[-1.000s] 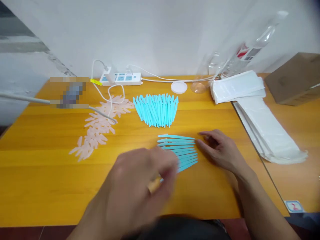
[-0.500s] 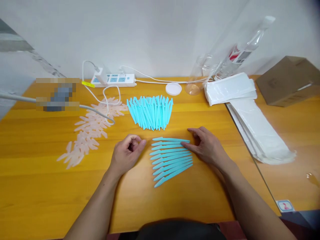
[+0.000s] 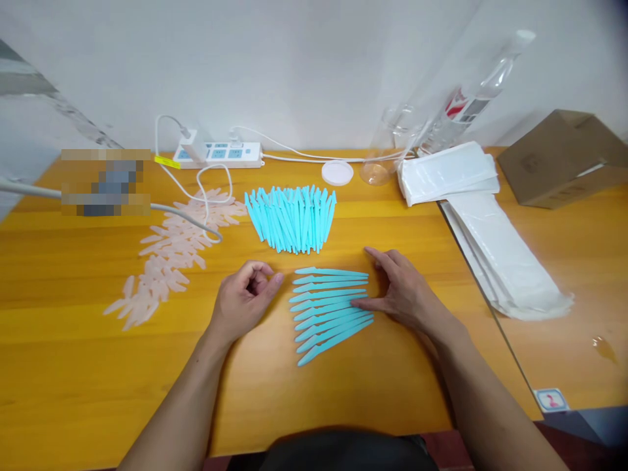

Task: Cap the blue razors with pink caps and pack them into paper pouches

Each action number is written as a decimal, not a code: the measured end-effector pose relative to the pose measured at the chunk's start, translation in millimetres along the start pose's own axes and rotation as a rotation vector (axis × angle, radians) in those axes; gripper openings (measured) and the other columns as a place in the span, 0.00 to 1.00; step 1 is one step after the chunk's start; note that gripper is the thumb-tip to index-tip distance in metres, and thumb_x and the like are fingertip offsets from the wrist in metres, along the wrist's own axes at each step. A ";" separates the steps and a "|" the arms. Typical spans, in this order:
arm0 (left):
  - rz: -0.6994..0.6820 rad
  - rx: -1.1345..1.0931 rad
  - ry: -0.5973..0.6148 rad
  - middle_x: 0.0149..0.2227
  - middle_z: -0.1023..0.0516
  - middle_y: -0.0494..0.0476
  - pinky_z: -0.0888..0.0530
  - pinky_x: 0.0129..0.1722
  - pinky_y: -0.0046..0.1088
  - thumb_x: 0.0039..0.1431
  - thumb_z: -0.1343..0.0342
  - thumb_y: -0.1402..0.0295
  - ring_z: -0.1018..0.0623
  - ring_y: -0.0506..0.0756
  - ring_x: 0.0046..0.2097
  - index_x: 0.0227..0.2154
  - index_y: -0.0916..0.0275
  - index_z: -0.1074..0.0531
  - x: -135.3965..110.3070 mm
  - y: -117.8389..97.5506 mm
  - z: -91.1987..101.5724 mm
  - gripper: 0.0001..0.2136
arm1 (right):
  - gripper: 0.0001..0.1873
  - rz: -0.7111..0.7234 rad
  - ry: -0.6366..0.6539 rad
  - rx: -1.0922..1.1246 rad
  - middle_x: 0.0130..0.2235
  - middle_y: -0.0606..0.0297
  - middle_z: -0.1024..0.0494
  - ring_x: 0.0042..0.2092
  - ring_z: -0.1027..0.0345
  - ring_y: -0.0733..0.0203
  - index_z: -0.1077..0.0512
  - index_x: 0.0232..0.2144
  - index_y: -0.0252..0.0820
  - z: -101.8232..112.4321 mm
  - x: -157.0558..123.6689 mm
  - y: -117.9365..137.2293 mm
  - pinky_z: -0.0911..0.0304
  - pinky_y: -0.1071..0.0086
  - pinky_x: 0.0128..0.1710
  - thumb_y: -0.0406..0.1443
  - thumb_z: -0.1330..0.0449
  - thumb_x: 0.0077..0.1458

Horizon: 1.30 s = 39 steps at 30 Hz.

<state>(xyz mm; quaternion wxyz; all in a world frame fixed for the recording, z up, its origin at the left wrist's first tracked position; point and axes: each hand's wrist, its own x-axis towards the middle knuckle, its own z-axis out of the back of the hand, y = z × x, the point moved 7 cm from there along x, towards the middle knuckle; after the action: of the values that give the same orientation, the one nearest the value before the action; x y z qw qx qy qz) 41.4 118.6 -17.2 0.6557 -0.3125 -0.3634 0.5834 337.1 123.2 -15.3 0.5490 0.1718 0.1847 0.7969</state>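
Note:
A fanned row of turquoise eyebrow razors (image 3: 328,306) lies flat on the table between my two hands, handles pointing right. My right hand (image 3: 409,291) is at their handle ends, with thumb and forefinger spread wide. Its thumb tip rests on or just over the middle handles; the forefinger points past the top of the row. Left of the row, my left hand (image 3: 245,297) stays on the table with fingers curled in and the thumb close to them. Nothing shows in it. Beyond the row lies a dense pile of the same razors (image 3: 292,219).
Pale translucent pieces (image 3: 164,271) are strewn at the left, a cable across them. Behind stand a white power strip (image 3: 223,154), a round lid (image 3: 337,173), a clear jar (image 3: 380,157) and a bottle (image 3: 471,98). White plastic sleeves (image 3: 505,261) and a cardboard box (image 3: 559,160) are at the right.
My right thumb has slid down the row, from the upper handles to the middle ones. My left hand holds nearly the same pose. The whole view has shifted slightly.

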 end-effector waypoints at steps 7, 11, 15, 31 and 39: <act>0.002 0.004 0.010 0.22 0.38 0.43 0.39 0.24 0.23 0.61 0.41 0.61 0.38 0.46 0.23 0.34 0.61 0.31 -0.1 1.5 -0.9 0.09 | 0.50 0.011 0.013 -0.019 0.46 0.53 0.30 0.46 0.33 0.44 0.46 0.66 0.44 0.8 -1.1 1.9 0.33 0.50 0.48 0.57 0.33 0.49; 0.002 -0.001 0.015 0.22 0.37 0.43 0.39 0.25 0.23 0.61 0.40 0.61 0.38 0.46 0.23 0.35 0.61 0.31 -1.1 3.4 -1.3 0.09 | 0.56 0.047 0.049 -0.003 0.47 0.53 0.31 0.47 0.33 0.43 0.50 0.68 0.46 1.7 -2.8 4.0 0.34 0.48 0.50 0.57 0.32 0.45; 0.001 0.007 0.010 0.22 0.38 0.43 0.39 0.25 0.23 0.61 0.40 0.61 0.39 0.46 0.23 0.35 0.61 0.31 -1.1 2.8 -1.1 0.09 | 0.61 0.072 0.069 -0.001 0.48 0.52 0.31 0.48 0.34 0.42 0.53 0.69 0.46 3.1 -4.3 4.6 0.34 0.47 0.50 0.58 0.30 0.41; 0.002 -0.004 0.014 0.22 0.37 0.43 0.39 0.25 0.23 0.60 0.40 0.61 0.39 0.47 0.23 0.34 0.60 0.31 -0.5 1.4 -1.5 0.09 | 0.58 0.049 0.099 0.076 0.51 0.53 0.32 0.49 0.34 0.46 0.58 0.70 0.47 8.6 -8.6 6.1 0.35 0.51 0.51 0.55 0.33 0.49; 0.015 -0.024 0.014 0.22 0.36 0.44 0.39 0.25 0.23 0.60 0.41 0.58 0.39 0.47 0.23 0.34 0.60 0.31 1.3 3.8 -1.6 0.11 | 0.42 -0.403 -0.440 -0.287 0.43 0.49 0.26 0.44 0.33 0.48 0.35 0.61 0.35 103.9 -24.9 -65.2 0.38 0.57 0.44 0.55 0.37 0.53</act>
<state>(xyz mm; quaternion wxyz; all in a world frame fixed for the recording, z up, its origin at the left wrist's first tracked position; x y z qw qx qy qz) 40.8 120.3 -21.1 0.6499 -0.3271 -0.3633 0.5819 448.0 132.3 42.1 0.7408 0.2208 -0.0220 0.6340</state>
